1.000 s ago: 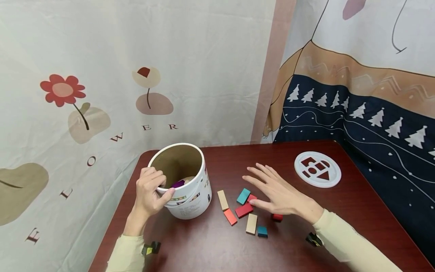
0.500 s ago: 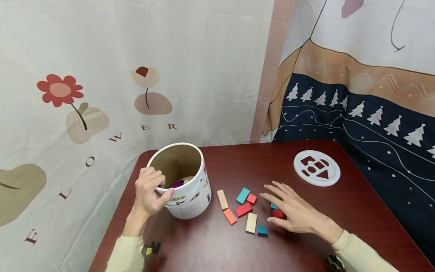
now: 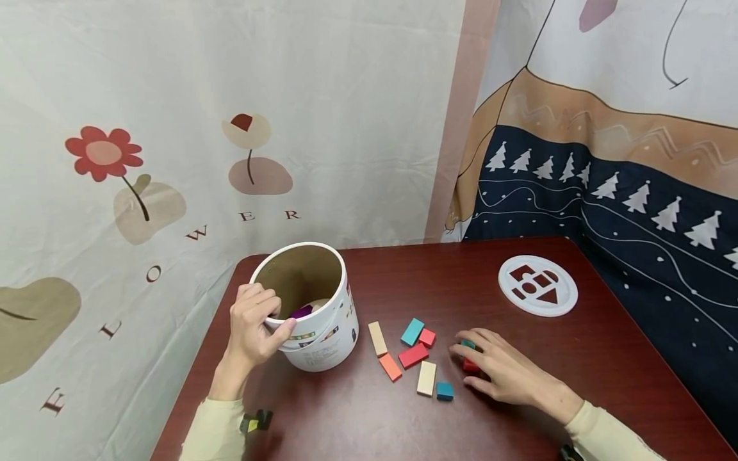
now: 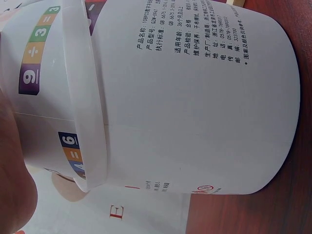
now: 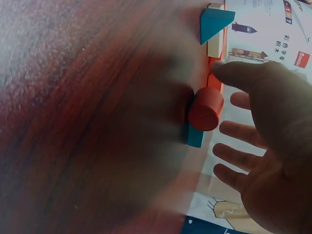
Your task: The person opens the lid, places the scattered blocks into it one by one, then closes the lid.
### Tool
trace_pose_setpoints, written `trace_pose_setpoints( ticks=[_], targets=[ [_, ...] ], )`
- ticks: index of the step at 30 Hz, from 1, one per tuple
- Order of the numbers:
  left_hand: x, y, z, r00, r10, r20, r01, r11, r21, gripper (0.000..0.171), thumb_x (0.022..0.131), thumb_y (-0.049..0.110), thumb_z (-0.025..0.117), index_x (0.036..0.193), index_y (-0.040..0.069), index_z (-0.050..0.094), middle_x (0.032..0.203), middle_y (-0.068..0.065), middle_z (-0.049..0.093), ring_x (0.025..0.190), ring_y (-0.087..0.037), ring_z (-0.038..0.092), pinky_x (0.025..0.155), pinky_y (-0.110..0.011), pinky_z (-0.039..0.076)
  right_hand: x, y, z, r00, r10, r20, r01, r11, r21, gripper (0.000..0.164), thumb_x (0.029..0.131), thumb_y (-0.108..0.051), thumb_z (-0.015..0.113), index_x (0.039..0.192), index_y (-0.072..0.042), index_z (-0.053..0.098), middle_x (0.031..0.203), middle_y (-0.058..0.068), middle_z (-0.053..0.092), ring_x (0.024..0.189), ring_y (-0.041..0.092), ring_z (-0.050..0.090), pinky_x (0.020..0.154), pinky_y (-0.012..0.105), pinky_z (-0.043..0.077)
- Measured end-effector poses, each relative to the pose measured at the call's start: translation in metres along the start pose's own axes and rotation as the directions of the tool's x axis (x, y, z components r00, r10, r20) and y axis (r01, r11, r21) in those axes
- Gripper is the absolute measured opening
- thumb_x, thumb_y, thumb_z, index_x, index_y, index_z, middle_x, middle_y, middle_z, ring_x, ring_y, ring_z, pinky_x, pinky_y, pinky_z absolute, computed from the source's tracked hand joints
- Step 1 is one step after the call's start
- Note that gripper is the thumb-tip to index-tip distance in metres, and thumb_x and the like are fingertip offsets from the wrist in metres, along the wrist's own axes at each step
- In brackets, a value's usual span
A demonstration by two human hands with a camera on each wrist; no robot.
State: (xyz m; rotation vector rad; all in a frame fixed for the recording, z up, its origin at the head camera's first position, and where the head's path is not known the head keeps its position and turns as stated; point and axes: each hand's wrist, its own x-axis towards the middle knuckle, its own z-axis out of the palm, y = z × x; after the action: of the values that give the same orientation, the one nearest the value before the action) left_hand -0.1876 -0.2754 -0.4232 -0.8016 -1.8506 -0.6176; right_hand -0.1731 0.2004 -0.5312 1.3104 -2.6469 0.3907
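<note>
The right hand (image 3: 507,368) has slid right over the bench (image 3: 357,422) and come down, its fingers now bent rather than spread, around a red cylinder (image 5: 204,114) and a teal block (image 5: 195,137). In its wrist view the fingers lie loose with nothing gripped; whether any fingertip touches the pair, I cannot tell. The left hand (image 3: 254,320) matches the earlier views: fingers curled over the rim of the bucket (image 3: 323,346), thumb outside, gripping it.

The bucket stands toward the bench's far-left corner, a purple piece (image 3: 302,312) inside. Between the hands, the loose blocks (image 3: 413,356) lie as they did, the blue wedge (image 3: 444,391) nearest the near edge. By the far-right corner the lid (image 3: 536,292) lies flat, untouched.

For the work, I judge, this shifts attention from the middle cluster to the outlying pair — a reach, not a grasp — while the bucket stays steadied.
</note>
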Motion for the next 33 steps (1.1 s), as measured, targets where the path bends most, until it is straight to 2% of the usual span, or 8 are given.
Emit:
trace_pose_setpoints(
  ticks=[4, 10, 16, 22, 33],
  targets=[
    [-0.0002, -0.0001, 0.0006, 1.000, 0.003, -0.001, -0.003, 1.000, -0.003, 0.042, 0.075, 0.038, 0.059, 0.053, 0.012, 0.034, 0.053, 0.004, 0.025, 0.055, -0.015, 0.023, 0.062, -0.043, 0.026, -0.0002, 0.0001, 0.0014, 1.000, -0.005, 0.015, 0.005, 1.000, -0.009, 0.051, 0.082, -0.033, 0.083, 0.128, -0.015, 0.070, 0.128, 0.008, 0.060, 0.117, 0.023, 0.050, 0.097, 0.051, 0.047],
    [0.0002, -0.0004, 0.0012, 1.000, 0.006, -0.004, -0.006, 1.000, -0.002, 0.042, 0.075, 0.038, 0.059, 0.053, 0.012, 0.034, 0.054, 0.004, 0.026, 0.055, -0.016, 0.024, 0.062, -0.043, 0.027, 0.0018, 0.0013, 0.0040, 0.996, -0.072, -0.046, 0.071, 0.997, -0.018, 0.035, 0.080, -0.024, 0.084, 0.112, -0.015, 0.074, 0.111, 0.001, 0.059, 0.097, 0.017, 0.053, 0.083, 0.042, 0.050],
    [0.0006, 0.0001, 0.0009, 1.000, 0.007, -0.002, -0.007, 1.000, -0.003, 0.040, 0.073, 0.036, 0.059, 0.053, 0.011, 0.034, 0.053, 0.004, 0.026, 0.055, -0.016, 0.024, 0.062, -0.043, 0.026, 0.0017, 0.0021, 0.0068, 0.993, -0.089, -0.071, 0.088, 0.996, -0.017, 0.029, 0.078, -0.021, 0.086, 0.105, -0.017, 0.075, 0.102, -0.003, 0.056, 0.086, 0.012, 0.051, 0.074, 0.036, 0.051],
    [0.0001, 0.0001, 0.0008, 1.000, 0.006, 0.000, -0.006, 1.000, 0.004, 0.043, 0.076, 0.039, 0.058, 0.053, 0.011, 0.034, 0.053, 0.004, 0.026, 0.055, -0.015, 0.025, 0.062, -0.043, 0.027, 0.0011, 0.0022, 0.0086, 0.993, -0.088, -0.074, 0.088, 0.996, -0.010, 0.027, 0.078, -0.017, 0.085, 0.102, -0.017, 0.074, 0.098, -0.005, 0.055, 0.084, 0.010, 0.050, 0.073, 0.034, 0.052],
    [-0.0005, -0.0006, 0.0006, 1.000, 0.008, -0.006, -0.008, 1.000, -0.002, 0.040, 0.071, 0.035, 0.060, 0.053, 0.011, 0.034, 0.053, 0.004, 0.026, 0.055, -0.016, 0.024, 0.062, -0.042, 0.026, 0.0051, 0.0009, 0.0023, 0.994, -0.087, -0.061, 0.088, 0.996, 0.021, 0.022, 0.079, -0.014, 0.082, 0.099, -0.017, 0.073, 0.098, -0.006, 0.052, 0.086, 0.008, 0.049, 0.072, 0.029, 0.052]
  ],
)
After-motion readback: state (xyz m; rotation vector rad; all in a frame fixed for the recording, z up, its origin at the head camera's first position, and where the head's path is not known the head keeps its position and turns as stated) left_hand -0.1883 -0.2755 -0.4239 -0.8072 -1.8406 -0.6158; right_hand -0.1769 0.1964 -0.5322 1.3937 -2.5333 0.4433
